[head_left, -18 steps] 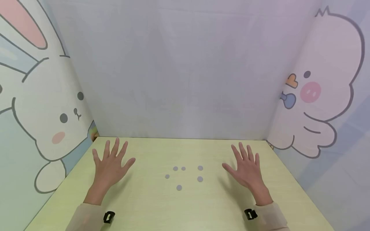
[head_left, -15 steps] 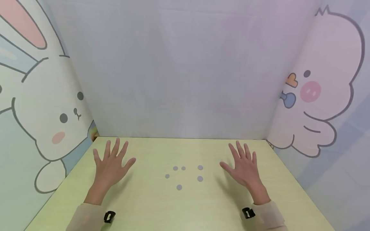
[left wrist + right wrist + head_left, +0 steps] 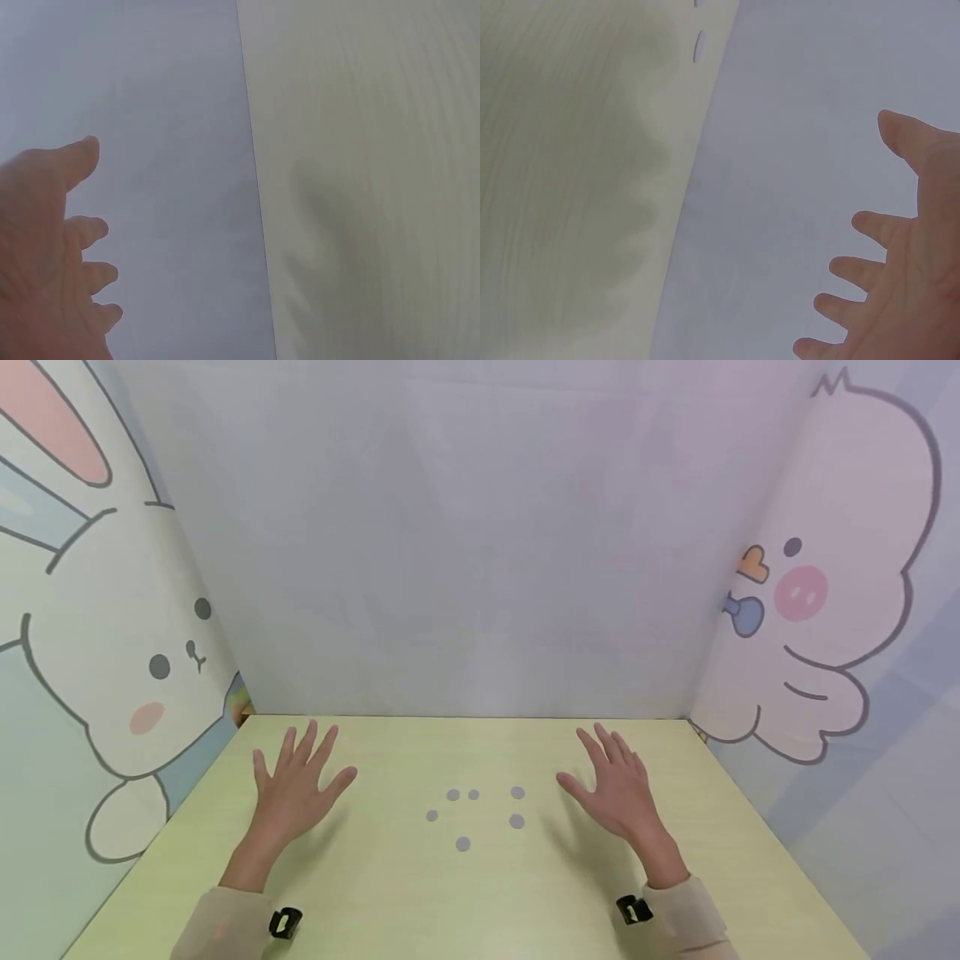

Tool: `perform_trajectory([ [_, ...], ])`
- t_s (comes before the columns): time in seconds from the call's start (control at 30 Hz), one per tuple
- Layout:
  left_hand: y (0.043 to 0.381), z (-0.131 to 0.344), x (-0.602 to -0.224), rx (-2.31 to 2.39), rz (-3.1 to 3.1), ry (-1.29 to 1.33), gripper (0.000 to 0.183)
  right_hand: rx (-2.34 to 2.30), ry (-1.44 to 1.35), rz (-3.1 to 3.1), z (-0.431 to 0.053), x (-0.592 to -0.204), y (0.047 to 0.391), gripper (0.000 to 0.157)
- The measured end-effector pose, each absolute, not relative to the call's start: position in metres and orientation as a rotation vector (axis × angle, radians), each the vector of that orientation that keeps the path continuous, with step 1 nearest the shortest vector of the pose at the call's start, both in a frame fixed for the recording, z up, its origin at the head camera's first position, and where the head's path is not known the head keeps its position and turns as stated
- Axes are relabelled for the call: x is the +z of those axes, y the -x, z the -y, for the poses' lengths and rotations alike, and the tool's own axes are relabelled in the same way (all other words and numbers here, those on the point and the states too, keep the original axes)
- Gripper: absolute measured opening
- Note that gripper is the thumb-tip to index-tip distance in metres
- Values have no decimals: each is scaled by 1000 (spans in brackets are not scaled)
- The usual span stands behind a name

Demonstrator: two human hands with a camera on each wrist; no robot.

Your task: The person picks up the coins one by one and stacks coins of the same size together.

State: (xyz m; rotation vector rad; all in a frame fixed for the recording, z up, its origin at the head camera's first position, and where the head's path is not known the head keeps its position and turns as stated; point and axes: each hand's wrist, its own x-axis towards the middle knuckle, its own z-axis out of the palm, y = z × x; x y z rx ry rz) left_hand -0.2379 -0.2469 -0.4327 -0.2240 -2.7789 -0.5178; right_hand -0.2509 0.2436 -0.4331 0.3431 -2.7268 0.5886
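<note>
Right hand [image 3: 619, 795] edges in toward the discs [image 3: 517, 821]; none is picked up.
From where I stand, the right hand, to the right of the discs, has come inward over the last half second, and the left hand [image 3: 291, 793], to their left, has drifted in a touch too. That looks to me like a nearing only, with the handling not begun: all six discs lie loose on the bench [image 3: 480, 902], and neither hand touches one. Each grip is spread, fingers apart, holding nothing. I see no container around the discs; beyond them hangs a pale curtain [image 3: 465, 527].
</note>
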Motion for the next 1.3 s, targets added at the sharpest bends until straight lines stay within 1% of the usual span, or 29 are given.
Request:
perform_trajectory([
  [0.23,240,240,-429,-662,2793,242,83,655,-353,2697,-232,-433,256,82],
  [0.53,242,230,-431,-751,2777,336,80,770,-367,2686,-207,-434,259,78],
  [0.93,242,218,-435,-892,2801,400,79,855,-483,2657,-172,-432,261,67],
  [1.3,247,204,-445,-969,2799,480,71,985,-641,2646,-141,-442,262,55],
])
